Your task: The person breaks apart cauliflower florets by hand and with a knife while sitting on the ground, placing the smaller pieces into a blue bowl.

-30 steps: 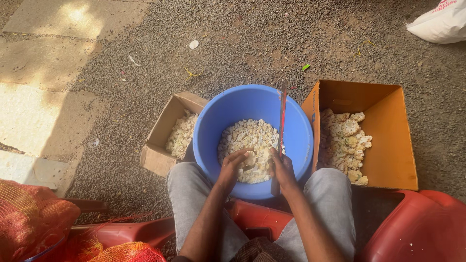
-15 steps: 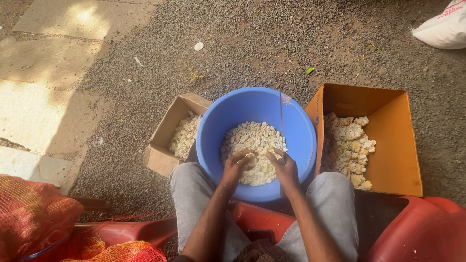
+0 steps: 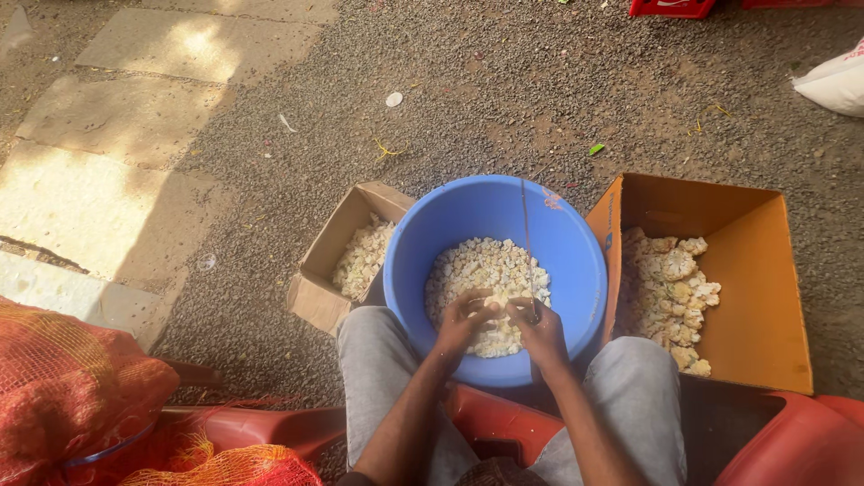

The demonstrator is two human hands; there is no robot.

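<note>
I see gravel ground [image 3: 504, 81] with pale stone slabs [image 3: 99, 207] at the left, a red mesh sack [image 3: 72, 387] at lower left, a white bag [image 3: 832, 83] at the right edge, a red crate [image 3: 670, 7] at the top and a small white disc [image 3: 393, 99] on the gravel.

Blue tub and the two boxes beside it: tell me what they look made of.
Blue tub: likely plastic, smooth, evenly coloured, with a moulded round rim. Small box and orange box: apparently cardboard, matte, with folded flaps and creased edges; the orange one looks printed or coated.
</note>
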